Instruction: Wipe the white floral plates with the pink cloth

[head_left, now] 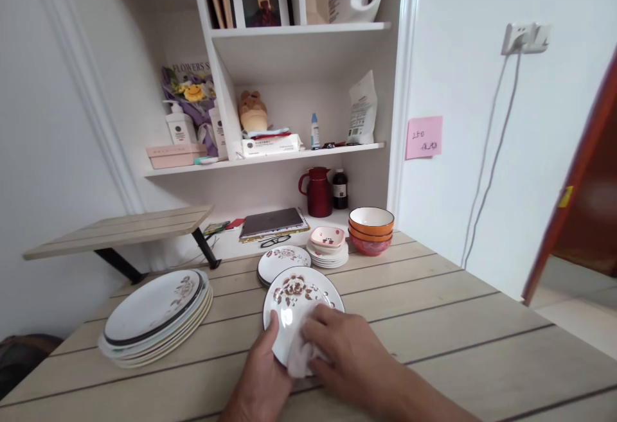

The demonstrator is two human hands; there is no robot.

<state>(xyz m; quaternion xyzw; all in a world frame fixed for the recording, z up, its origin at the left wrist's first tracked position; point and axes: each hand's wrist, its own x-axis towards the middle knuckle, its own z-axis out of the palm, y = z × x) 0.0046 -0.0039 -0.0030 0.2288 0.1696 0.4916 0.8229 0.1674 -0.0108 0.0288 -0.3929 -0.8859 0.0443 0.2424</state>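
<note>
Both hands (308, 358) on plate (296, 300), probably cloth (301, 354).

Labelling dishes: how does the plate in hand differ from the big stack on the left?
The held plate is single, smaller and tilted up by the left hand while the right hand presses a cloth on it. The stack of plates lies flat, untouched, larger. Both are white with brown flowers and dark rims.

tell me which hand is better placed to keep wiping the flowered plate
Right, probably. The right hand already presses the white cloth onto the flowered plate, while the left hand grips the plate's near-left rim, steadying it.
</note>
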